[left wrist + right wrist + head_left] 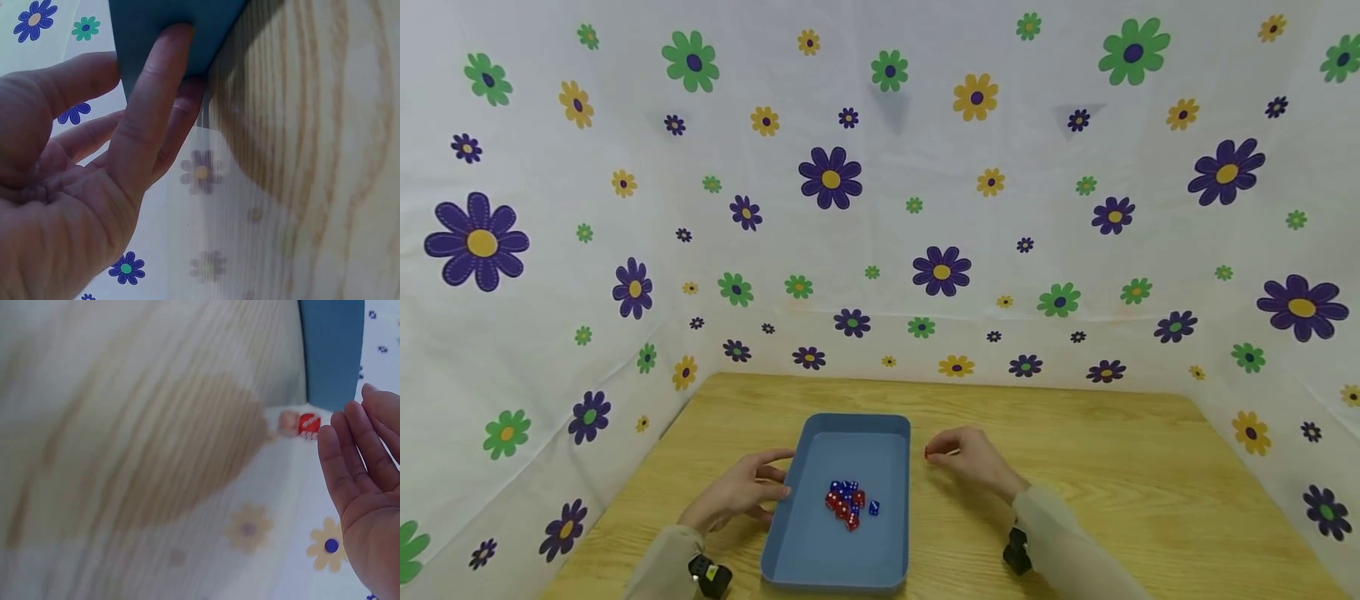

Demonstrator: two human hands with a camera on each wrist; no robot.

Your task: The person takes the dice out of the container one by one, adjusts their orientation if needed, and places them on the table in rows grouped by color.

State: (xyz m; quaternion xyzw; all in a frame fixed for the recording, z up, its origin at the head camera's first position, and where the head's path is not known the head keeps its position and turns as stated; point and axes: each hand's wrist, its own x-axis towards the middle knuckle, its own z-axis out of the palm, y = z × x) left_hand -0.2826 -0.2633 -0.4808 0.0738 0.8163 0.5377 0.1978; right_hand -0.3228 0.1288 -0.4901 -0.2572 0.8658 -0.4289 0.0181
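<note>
A blue rectangular tray (835, 562) stands on the table with several red and blue dice (842, 505) clustered inside it. At the tray's left side is my left hand (741, 492), its extended fingers touching the outer wall (156, 37). My right hand (973, 458) is low over the table, just right of the tray. A single red die (309, 425) sits on the tabletop at that hand's fingertips, outside the tray. In the right wrist view the fingers look nearly straight beside this die; whether they touch it is hard to tell.
The light wood table (1097, 475) extends to the right of the tray and behind it. A white cloth (880, 242) printed with flowers walls off the back and both sides. Dark wrist devices (1018, 552) sit on both sleeves.
</note>
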